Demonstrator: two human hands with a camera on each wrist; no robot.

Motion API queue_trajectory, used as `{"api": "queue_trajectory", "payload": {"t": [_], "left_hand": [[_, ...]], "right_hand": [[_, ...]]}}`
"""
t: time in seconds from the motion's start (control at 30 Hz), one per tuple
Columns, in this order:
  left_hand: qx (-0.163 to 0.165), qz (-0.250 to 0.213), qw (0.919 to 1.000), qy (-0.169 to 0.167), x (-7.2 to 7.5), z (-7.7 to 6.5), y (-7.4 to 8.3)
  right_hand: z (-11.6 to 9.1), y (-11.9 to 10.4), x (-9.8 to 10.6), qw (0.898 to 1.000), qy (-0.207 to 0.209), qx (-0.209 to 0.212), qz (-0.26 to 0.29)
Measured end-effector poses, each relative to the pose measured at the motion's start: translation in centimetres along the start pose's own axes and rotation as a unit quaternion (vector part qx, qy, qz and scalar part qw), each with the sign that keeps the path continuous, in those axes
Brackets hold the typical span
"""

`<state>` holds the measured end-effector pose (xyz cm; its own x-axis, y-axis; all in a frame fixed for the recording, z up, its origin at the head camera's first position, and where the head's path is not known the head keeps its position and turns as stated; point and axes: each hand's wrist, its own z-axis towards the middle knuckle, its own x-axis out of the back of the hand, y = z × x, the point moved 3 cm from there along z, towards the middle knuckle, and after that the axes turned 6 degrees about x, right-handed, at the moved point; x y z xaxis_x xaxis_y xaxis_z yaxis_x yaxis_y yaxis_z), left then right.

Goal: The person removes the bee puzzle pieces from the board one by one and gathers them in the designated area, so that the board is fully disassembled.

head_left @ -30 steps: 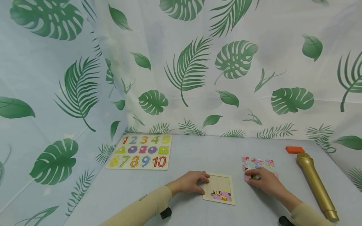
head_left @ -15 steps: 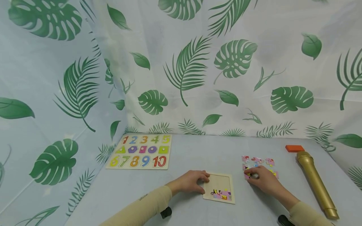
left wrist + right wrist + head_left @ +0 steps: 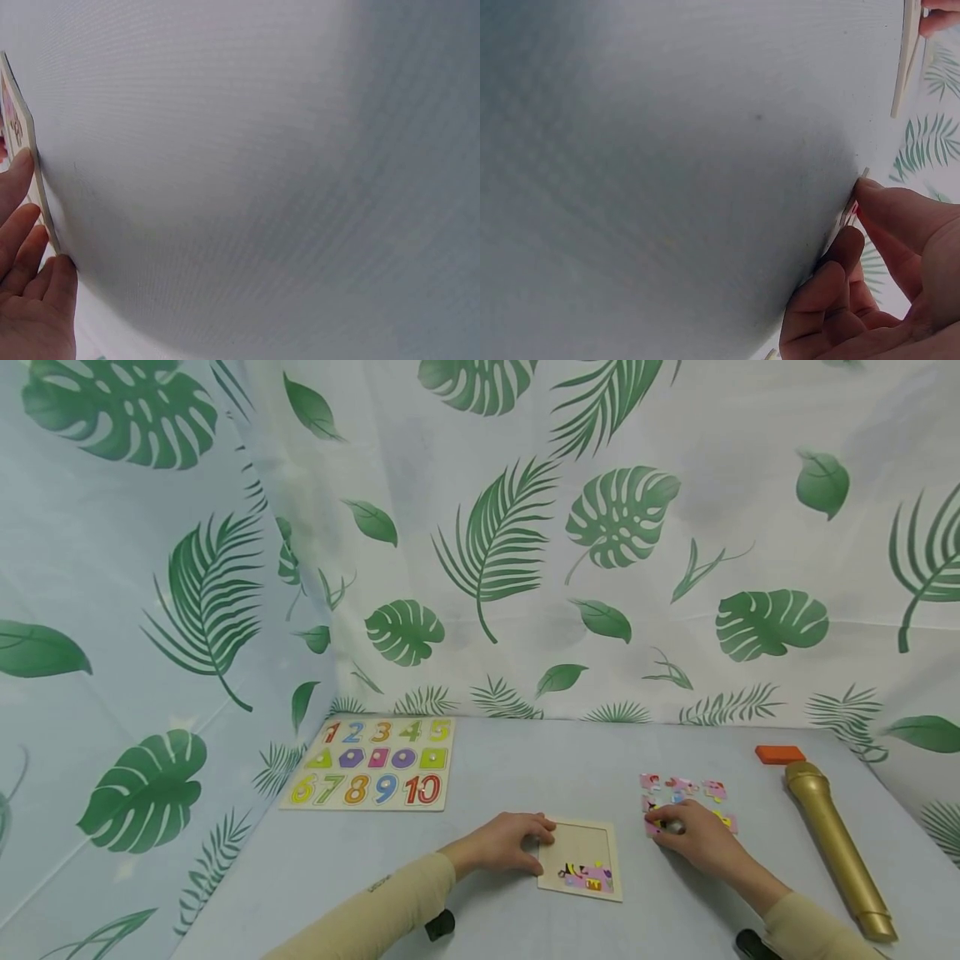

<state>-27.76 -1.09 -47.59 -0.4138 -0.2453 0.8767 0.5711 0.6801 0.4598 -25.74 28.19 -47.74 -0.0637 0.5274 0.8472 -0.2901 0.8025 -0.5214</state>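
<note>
A small square wooden puzzle tray (image 3: 578,845) lies on the table, with several joined pink and yellow pieces (image 3: 592,877) in its lower part. My left hand (image 3: 504,845) rests on its left edge, fingers loosely bent; in the left wrist view the fingertips (image 3: 28,213) touch the rim. Right of the tray, my right hand (image 3: 701,837) is over a group of loose jigsaw pieces (image 3: 682,785). Its thumb and index finger pinch a thin jigsaw piece (image 3: 854,209) in the right wrist view, close to the table. The hand hides some pieces.
At the back left lies a number-and-shape puzzle board (image 3: 367,768). A gold microphone (image 3: 840,852) lies along the right side, and an orange block (image 3: 780,754) sits behind it. Leaf-printed cloth (image 3: 510,668) stands behind the table.
My right hand stays at the loose pieces, its fingertips shifting very slightly. My left hand and the tray hold still.
</note>
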Motion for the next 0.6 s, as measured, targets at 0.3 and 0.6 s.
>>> {"api": "queue_trajectory", "payload": {"t": [0.3,0.6], "left_hand": [[0.000,-0.006,1.0000,0.002,-0.3,0.1,-0.3],[-0.002,-0.005,1.0000,0.006,-0.3,0.1,-0.3]], "right_hand": [[0.1,0.4,-0.3,1.000,-0.001,-0.002,-0.001],[0.4,-0.7,0.4,0.999,-0.013,-0.009,0.029]]}}
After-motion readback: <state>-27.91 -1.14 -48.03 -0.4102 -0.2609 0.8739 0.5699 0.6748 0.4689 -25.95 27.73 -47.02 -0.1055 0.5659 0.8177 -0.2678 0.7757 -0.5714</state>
